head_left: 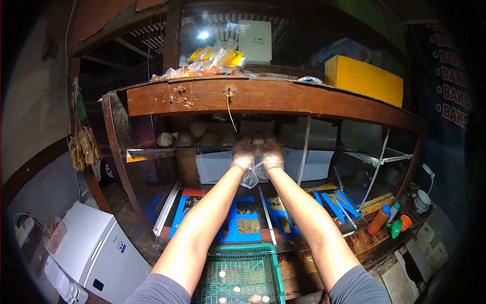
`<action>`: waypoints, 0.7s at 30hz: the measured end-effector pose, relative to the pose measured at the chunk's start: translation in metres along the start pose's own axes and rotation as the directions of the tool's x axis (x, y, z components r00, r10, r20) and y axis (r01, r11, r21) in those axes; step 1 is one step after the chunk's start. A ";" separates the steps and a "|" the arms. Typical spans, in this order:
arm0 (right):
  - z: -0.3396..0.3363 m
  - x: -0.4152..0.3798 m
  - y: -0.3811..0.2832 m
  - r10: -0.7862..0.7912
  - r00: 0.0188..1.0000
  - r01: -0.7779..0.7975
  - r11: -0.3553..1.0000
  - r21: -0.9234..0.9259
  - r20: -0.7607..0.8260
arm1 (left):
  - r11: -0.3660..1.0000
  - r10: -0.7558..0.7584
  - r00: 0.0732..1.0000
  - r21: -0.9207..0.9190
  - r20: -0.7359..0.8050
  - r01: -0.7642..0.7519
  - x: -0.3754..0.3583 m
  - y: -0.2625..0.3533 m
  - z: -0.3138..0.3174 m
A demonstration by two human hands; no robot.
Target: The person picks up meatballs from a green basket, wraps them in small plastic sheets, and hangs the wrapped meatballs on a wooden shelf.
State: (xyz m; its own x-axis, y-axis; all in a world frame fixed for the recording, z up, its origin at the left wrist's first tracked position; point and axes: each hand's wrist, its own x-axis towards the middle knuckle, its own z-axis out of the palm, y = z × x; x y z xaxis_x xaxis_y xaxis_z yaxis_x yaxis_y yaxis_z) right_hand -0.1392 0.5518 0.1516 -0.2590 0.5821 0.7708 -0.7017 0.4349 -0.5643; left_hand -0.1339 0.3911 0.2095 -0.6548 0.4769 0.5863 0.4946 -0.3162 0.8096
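Both arms reach forward into a glass-fronted wooden case. My left hand (244,153) and my right hand (271,152), each in a clear plastic glove, are side by side at the inner shelf. Between their fingertips is a small pale lump (258,140), seen only in part. Left of my hands, several round pale balls (185,139) sit in a row on the shelf. Below my forearms stands a green plastic basket (276,263), with several small pale balls (254,299) on its mesh bottom.
A yellow box (363,81) and plastic bags (217,57) lie on the case top (283,99). A yellow tie hangs from its front. Bottles (379,219) and an orange cup (406,221) are at the right. A white freezer (119,253) stands at the lower left.
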 end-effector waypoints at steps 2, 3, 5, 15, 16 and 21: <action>0.002 0.008 0.001 0.021 1.000 -0.022 0.998 -0.054 -0.012 | 0.998 -0.011 0.999 0.062 0.037 0.009 0.007 0.001 -0.002; 0.001 0.010 0.000 0.044 0.999 -0.047 0.993 -0.108 -0.029 | 0.954 0.075 0.994 0.284 0.082 -0.096 0.010 0.001 -0.002; -0.004 0.011 -0.001 0.061 0.998 -0.065 0.972 -0.227 -0.027 | 0.851 0.151 0.978 0.484 0.146 -0.204 0.012 0.000 -0.003; -0.011 -0.049 -0.144 -0.300 0.926 0.378 0.714 -0.590 0.231 | 0.858 0.373 0.918 0.328 0.132 -0.396 -0.023 -0.007 -0.016; -0.013 -0.056 -0.154 -0.295 0.928 0.373 0.713 -0.593 0.229 | 0.857 0.434 0.896 0.263 0.099 -0.444 -0.030 -0.006 -0.018; -0.015 -0.090 -0.195 -0.127 0.938 0.319 0.676 -0.664 0.321 | 0.791 0.469 0.872 0.372 0.140 -0.485 -0.072 0.025 -0.044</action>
State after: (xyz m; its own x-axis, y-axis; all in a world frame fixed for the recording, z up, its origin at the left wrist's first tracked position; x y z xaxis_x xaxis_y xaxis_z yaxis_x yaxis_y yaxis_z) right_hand 0.0303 0.4251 0.1880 -0.3669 0.2703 0.8901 -0.1160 0.9361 -0.3321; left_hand -0.0997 0.3127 0.1888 -0.2591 0.3825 0.8869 0.9218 -0.1762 0.3453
